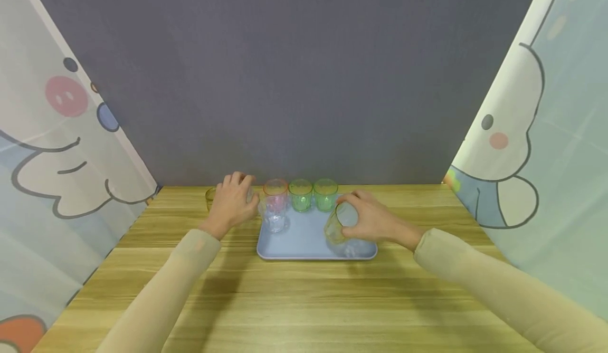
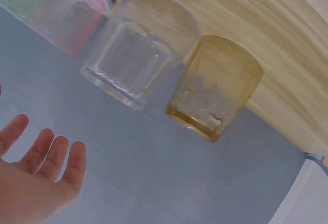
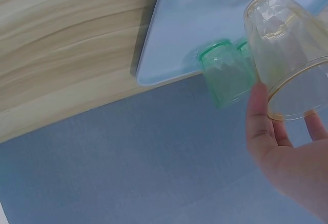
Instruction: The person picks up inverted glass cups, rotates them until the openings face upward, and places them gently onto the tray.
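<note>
Right hand [image 1: 372, 221] grips a pale yellow tumbler [image 1: 334, 230] near its rim, tilted over the light-blue tray [image 1: 304, 245]! Left hand [image 1: 233, 202], fingers loosely extended, hovers beside an amber tumbler [image 2: 215, 88] and a clear tumbler [image 2: 133, 49].

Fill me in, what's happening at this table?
A person's right hand grips a pale yellow tumbler, tilted over the right part of the light blue tray. Along the tray's back edge stand a pink tumbler and two green tumblers, with a clear tumbler in front of the pink one. The left hand holds nothing; near it, an amber tumbler and another clear tumbler stand off the tray on the wood-grain table.
</note>
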